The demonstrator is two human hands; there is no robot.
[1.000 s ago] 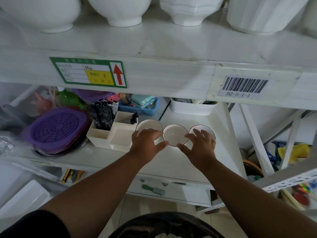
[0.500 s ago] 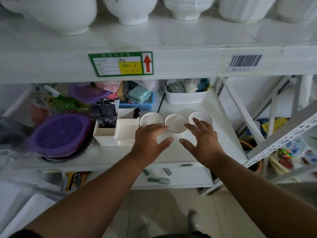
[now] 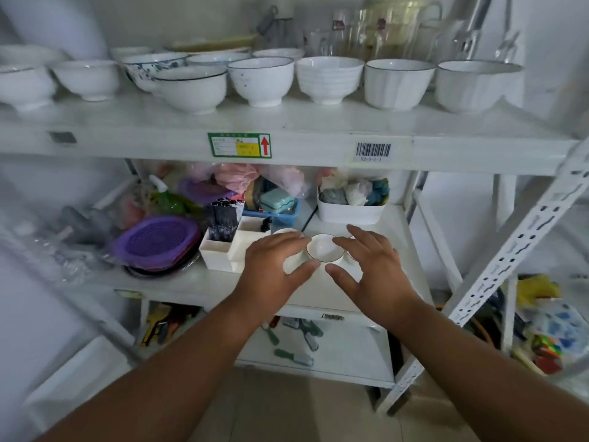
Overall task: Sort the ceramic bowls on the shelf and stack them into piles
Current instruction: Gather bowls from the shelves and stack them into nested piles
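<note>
Three small white saucer bowls with dark rims sit in a row on the lower shelf (image 3: 318,298). The middle small bowl (image 3: 324,247) shows fully between my hands. My left hand (image 3: 274,266) hovers with spread fingers over the left small bowl (image 3: 287,231), hiding most of it. My right hand (image 3: 371,266), fingers apart, covers nearly all of the right one. Neither hand grips anything. On the upper shelf (image 3: 287,122) stand several larger white ceramic bowls, such as a ribbed bowl (image 3: 328,78) and a speckled bowl (image 3: 259,79).
A white divided organiser (image 3: 229,247) stands just left of the small bowls, with a purple lid (image 3: 156,242) further left. Behind are a white bin of cloths (image 3: 350,207) and a blue basket (image 3: 277,215). A perforated metal upright (image 3: 510,250) slants at the right.
The view has pulled back and tilted up, so the upper shelf's bowls are now in sight. Both hands stay spread over the small bowls, holding nothing.
</note>
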